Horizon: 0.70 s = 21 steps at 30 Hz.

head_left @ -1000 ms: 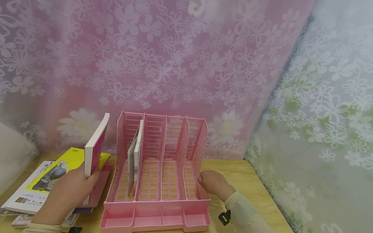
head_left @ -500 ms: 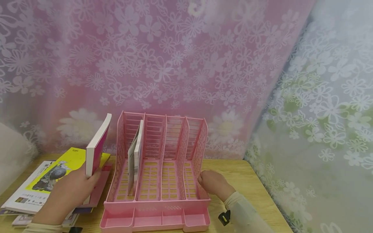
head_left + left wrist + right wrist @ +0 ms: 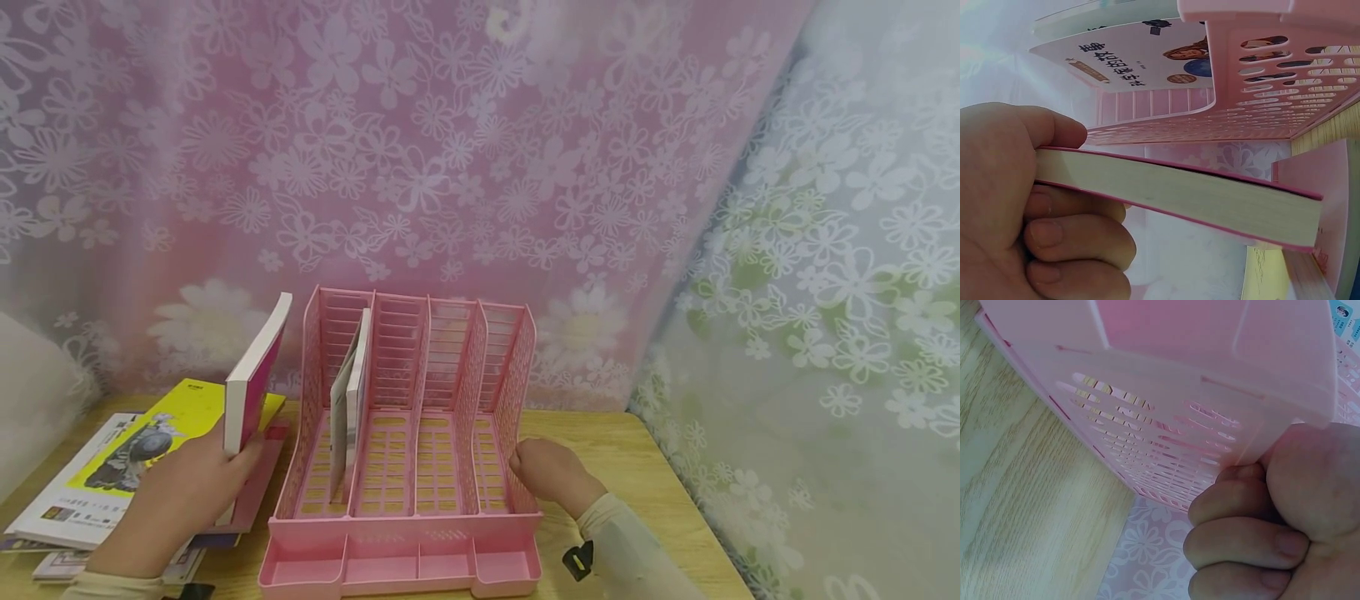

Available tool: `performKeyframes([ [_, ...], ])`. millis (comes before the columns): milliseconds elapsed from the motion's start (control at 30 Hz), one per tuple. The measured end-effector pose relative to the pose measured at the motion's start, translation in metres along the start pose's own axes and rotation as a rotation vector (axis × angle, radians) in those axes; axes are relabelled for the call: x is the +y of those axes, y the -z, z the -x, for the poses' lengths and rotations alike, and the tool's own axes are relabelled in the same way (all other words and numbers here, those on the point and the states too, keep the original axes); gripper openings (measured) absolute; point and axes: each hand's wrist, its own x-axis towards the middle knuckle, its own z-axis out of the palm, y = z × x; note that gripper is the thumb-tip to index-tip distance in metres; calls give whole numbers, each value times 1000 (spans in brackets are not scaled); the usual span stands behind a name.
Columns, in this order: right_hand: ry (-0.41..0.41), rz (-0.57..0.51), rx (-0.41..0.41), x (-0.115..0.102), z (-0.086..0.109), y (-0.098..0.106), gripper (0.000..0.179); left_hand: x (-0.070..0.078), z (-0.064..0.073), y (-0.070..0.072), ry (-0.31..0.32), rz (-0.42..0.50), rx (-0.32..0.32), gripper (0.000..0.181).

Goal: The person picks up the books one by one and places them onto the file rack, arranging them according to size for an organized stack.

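Observation:
My left hand (image 3: 180,487) grips a thick book (image 3: 253,375) with a magenta cover, thumb on one cover and fingers curled under the other. It stands upright left of the pink file rack (image 3: 405,529); in the left wrist view the book's page edges (image 3: 1179,190) face the camera. My right hand (image 3: 551,468) is at the rack's right side wall; in the right wrist view its curled fingers (image 3: 1241,540) and thumb pinch that wall's edge. Two thin books (image 3: 354,400) stand in the rack's leftmost slot.
Left of the rack lies a pile of books, a yellow-covered book (image 3: 150,433) on top and a pink one (image 3: 258,487) beside it. Small open trays (image 3: 382,569) run along the rack's front. A flowered curtain (image 3: 450,167) hangs behind the wooden table (image 3: 630,467).
My left hand has shifted the magenta book slightly to the right, toward the rack. The right hand has stayed at the rack's side.

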Motion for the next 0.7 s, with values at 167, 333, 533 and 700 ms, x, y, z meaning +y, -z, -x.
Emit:
performKeyframes([
  [167, 1, -5, -10, 0, 0, 0, 36, 0, -1, -1, 19, -2, -14, 71],
  [333, -5, -12, -9, -1, 1, 2, 34, -1, -2, -1, 26, 4, -19, 74],
  [533, -4, -9, 1, -1, -1, 2, 32, -1, -2, -1, 26, 11, -28, 75],
  [700, -14, -14, -12, 0, -2, 1, 32, 0, -2, -1, 15, 13, -30, 76],
])
